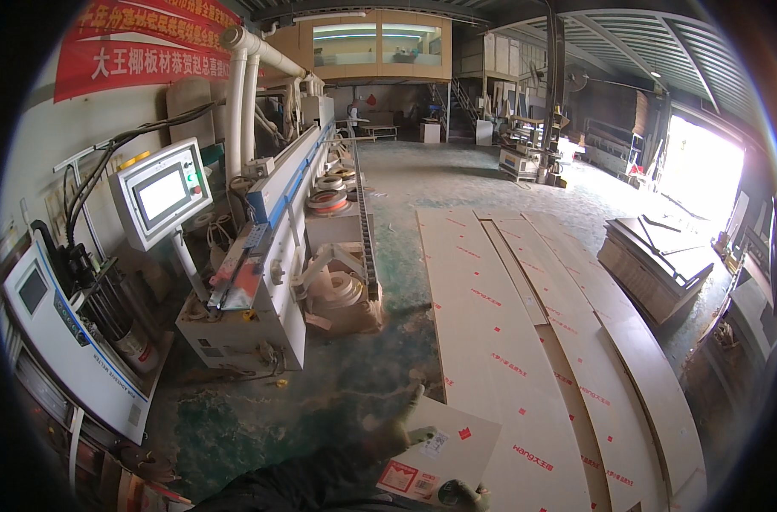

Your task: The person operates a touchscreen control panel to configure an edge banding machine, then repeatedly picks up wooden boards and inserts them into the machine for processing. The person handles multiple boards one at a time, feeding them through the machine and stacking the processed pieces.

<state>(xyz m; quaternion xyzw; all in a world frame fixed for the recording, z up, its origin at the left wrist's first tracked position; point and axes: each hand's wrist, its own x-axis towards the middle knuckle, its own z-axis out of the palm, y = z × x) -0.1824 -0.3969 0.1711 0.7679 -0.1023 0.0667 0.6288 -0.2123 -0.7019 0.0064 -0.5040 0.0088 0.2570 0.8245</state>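
A small pale board (463, 439) with a red crown mark, a white label and a red-and-white sticker is tilted in front of me. My left hand (404, 429), in a light work glove, grips its left edge, with a finger lying over the face near the label. At the bottom of the view my right hand (463, 495), also gloved, closes on the board's near edge; part of it is cut off by the frame. Just beyond lie long pale panels (482, 299) with red print, stacked low and overlapping unevenly.
To the left stands a long edge-banding machine (278, 196) with a lit control screen (162, 194) on an arm. Rolls of banding (329, 201) sit beside it. A white-and-blue cabinet (73, 341) is nearer. At right is another stack of boards (657, 260).
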